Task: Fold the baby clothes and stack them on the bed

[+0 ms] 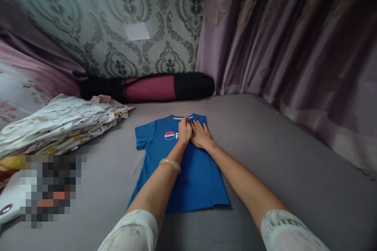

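A blue T-shirt [159, 164] with a round red, white and blue logo lies face up on the grey sheet, its collar toward the wall. Its left sleeve is spread out; the right side is folded inward, with no sleeve showing there. My left hand [185, 130] rests on the chest below the collar, covering part of the lettering, its fingers pressed together; whether it grips any cloth is hidden. Touching it on the right, my right hand [200, 134] lies flat on the folded part with its fingers spread.
A grey sheet [265, 145] covers the bed. Patterned cloths [59, 125] are heaped at the left, near a pixelated patch. A black and dark pink long bag [150, 88] lies along the wall. Purple curtains [250, 35] hang at the right.
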